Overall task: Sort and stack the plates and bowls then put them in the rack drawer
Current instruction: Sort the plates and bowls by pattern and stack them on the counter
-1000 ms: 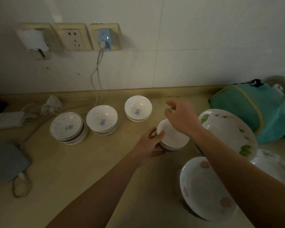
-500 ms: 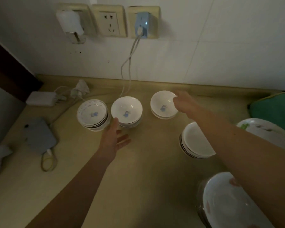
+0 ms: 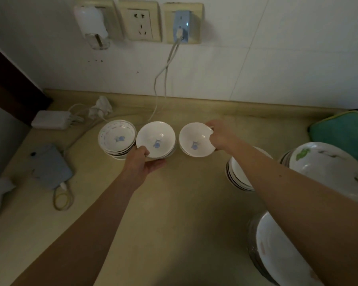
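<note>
Three small stacks of white bowls with a blue mark inside stand in a row near the back of the counter. My left hand (image 3: 142,162) grips the front rim of the middle stack (image 3: 155,139). My right hand (image 3: 219,136) grips the right rim of the right stack (image 3: 194,140), which looks slightly tilted. The left stack (image 3: 116,137) has a patterned rim and is untouched. A stack of plain white small plates (image 3: 237,172) sits under my right forearm. Large floral plates (image 3: 326,170) and another large plate stack (image 3: 277,254) lie at the right.
A teal bag (image 3: 343,131) sits at the far right. A white charger (image 3: 50,120), cables, a grey device (image 3: 50,166) and a yellow cable loop (image 3: 62,200) lie on the left of the beige counter (image 3: 174,213). Wall sockets (image 3: 141,23) hang above.
My left hand has moved forward from the open counter and taken the middle bowl stack by its rim. My right hand has closed on the right stack's rim. The view shifted a little.
</note>
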Motion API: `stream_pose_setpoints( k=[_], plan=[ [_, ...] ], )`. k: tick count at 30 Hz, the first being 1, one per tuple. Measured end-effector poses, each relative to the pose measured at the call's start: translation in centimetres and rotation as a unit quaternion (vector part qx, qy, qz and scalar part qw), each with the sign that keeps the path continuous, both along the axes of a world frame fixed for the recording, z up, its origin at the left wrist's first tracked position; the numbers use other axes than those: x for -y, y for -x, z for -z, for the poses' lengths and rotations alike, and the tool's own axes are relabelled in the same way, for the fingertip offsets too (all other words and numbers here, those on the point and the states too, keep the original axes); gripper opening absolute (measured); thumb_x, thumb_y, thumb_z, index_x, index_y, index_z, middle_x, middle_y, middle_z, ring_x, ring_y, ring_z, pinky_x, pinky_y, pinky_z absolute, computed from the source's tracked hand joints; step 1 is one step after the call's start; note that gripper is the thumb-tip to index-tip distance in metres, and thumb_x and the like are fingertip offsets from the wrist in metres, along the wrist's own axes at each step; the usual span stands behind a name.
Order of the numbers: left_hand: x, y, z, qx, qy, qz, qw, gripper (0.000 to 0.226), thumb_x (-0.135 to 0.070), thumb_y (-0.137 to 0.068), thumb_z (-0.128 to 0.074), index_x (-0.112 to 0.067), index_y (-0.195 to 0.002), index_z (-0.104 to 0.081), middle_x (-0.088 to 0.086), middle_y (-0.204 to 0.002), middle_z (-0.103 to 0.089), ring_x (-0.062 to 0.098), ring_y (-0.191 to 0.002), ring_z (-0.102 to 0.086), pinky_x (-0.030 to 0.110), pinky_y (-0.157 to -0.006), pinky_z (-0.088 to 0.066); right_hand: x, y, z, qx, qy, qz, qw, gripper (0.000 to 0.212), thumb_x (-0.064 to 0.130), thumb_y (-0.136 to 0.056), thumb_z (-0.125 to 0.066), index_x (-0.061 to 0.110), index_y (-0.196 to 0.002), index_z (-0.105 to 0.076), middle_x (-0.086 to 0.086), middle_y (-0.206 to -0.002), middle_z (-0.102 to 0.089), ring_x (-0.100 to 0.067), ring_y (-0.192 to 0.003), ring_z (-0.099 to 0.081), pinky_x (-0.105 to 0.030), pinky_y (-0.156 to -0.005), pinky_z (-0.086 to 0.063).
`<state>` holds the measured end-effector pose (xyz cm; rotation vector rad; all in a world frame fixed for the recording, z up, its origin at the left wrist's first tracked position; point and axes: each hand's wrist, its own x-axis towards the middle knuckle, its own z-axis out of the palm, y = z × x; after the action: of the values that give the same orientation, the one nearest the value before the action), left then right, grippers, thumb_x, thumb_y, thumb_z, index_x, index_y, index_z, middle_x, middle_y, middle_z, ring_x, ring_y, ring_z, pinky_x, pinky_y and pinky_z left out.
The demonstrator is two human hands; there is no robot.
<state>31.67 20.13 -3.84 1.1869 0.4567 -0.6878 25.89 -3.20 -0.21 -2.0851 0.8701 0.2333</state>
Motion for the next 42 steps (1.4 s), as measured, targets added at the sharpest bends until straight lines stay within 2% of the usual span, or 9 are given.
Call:
stream_pose_setpoints(
  k=[11, 16, 28, 32, 34, 36, 38, 40, 42],
  plan=[
    [-3.3, 2.3, -0.1, 0.018, -0.007, 0.027, 0.999, 0.053, 0.012, -0.088, -0.032, -0.015, -0.130, -0.049, 0.007, -0.114, -0.059, 0.037, -0.109, -0.061, 0.049, -0.072, -0.064, -2.8, 1.6, 0.3, -0.020, 0.062, -0.018, 0.998, 0.054, -0.011, -0.091, -0.057, 0.012, -0.140, -0.059, -0.016, -0.139, -0.057, -0.042, -0.116, -0.060, -0.056, -0.073, -0.062],
    [-7.8, 4.0, 0.2, -0.009, -0.012, 0.034, 0.999, 0.048, 0.011, -0.086, -0.035, -0.006, -0.128, -0.050, 0.014, -0.119, -0.059, 0.044, -0.111, -0.061, 0.045, -0.065, -0.063, -4.9, 2.4, 0.3, -0.023, 0.062, -0.038, 0.997, 0.054, -0.009, -0.092, -0.054, 0.016, -0.140, -0.059, -0.014, -0.138, -0.059, -0.040, -0.111, -0.063, -0.043, -0.055, -0.060],
    [-17.3, 4.1, -0.1, -0.019, -0.049, -0.033, 0.998, 0.043, 0.004, -0.091, -0.038, -0.007, -0.130, -0.052, 0.019, -0.132, -0.047, 0.047, -0.112, -0.057, 0.045, -0.062, -0.063, -12.7, 6.2, 1.6, -0.001, -0.016, -0.018, 1.000, 0.068, -0.011, -0.083, -0.061, 0.012, -0.146, -0.049, -0.015, -0.138, -0.054, -0.039, -0.119, -0.057, -0.056, -0.078, -0.062],
    [-17.8, 4.1, -1.0, 0.021, -0.052, -0.021, 0.998, 0.029, -0.011, -0.103, -0.049, -0.010, -0.132, -0.055, 0.015, -0.135, -0.054, 0.035, -0.108, -0.064, 0.039, -0.066, -0.063, -14.7, 7.0, 2.3, -0.001, -0.014, 0.014, 1.000, 0.075, -0.011, -0.079, -0.065, 0.014, -0.147, -0.045, -0.015, -0.133, -0.054, -0.037, -0.115, -0.057, -0.055, -0.080, -0.061],
    [-18.3, 4.6, -1.4, 0.037, -0.090, 0.003, 0.995, 0.039, -0.024, -0.104, -0.055, -0.013, -0.141, -0.049, 0.013, -0.139, -0.053, 0.034, -0.110, -0.065, 0.042, -0.076, -0.062, -15.4, 7.2, 2.4, 0.002, -0.017, 0.034, 0.999, 0.076, -0.012, -0.079, -0.065, 0.014, -0.146, -0.043, -0.013, -0.131, -0.052, -0.036, -0.114, -0.056, -0.054, -0.075, -0.063],
    [-18.7, 5.2, -1.9, 0.121, -0.232, 0.038, 0.964, 0.059, -0.036, -0.099, -0.061, -0.019, -0.151, -0.038, 0.010, -0.149, -0.046, 0.031, -0.126, -0.056, 0.047, -0.096, -0.054, -15.8, 7.3, 2.4, 0.004, -0.020, 0.050, 0.999, 0.077, -0.014, -0.078, -0.065, 0.013, -0.146, -0.043, -0.014, -0.133, -0.051, -0.037, -0.115, -0.055, -0.056, -0.073, -0.062],
    [-18.6, 6.1, -3.4, 0.298, -0.379, 0.055, 0.874, 0.068, -0.044, -0.094, -0.066, -0.024, -0.152, -0.036, 0.006, -0.153, -0.038, 0.026, -0.133, -0.047, 0.041, -0.104, -0.044, -16.0, 7.4, 2.4, 0.014, -0.029, 0.068, 0.997, 0.076, -0.015, -0.078, -0.063, 0.013, -0.145, -0.044, -0.015, -0.133, -0.051, -0.038, -0.116, -0.055, -0.057, -0.073, -0.062],
    [-17.4, 6.9, -5.8, 0.477, -0.390, 0.068, 0.784, 0.065, -0.043, -0.090, -0.070, -0.029, -0.146, -0.040, 0.001, -0.150, -0.035, 0.017, -0.128, -0.045, 0.028, -0.101, -0.038, -16.2, 7.5, 2.4, 0.024, -0.042, 0.086, 0.995, 0.073, -0.015, -0.079, -0.061, 0.012, -0.145, -0.046, -0.015, -0.132, -0.052, -0.038, -0.115, -0.055, -0.057, -0.071, -0.062],
    [-15.1, 6.9, -7.1, 0.592, -0.336, 0.156, 0.716, 0.065, -0.041, -0.086, -0.073, -0.028, -0.143, -0.044, -0.002, -0.150, -0.035, 0.012, -0.132, -0.041, 0.023, -0.105, -0.034, -16.3, 7.7, 2.5, 0.037, -0.063, 0.109, 0.991, 0.068, -0.014, -0.083, -0.058, 0.013, -0.145, -0.047, -0.016, -0.132, -0.053, -0.040, -0.113, -0.057, -0.056, -0.068, -0.063]
  ],
)
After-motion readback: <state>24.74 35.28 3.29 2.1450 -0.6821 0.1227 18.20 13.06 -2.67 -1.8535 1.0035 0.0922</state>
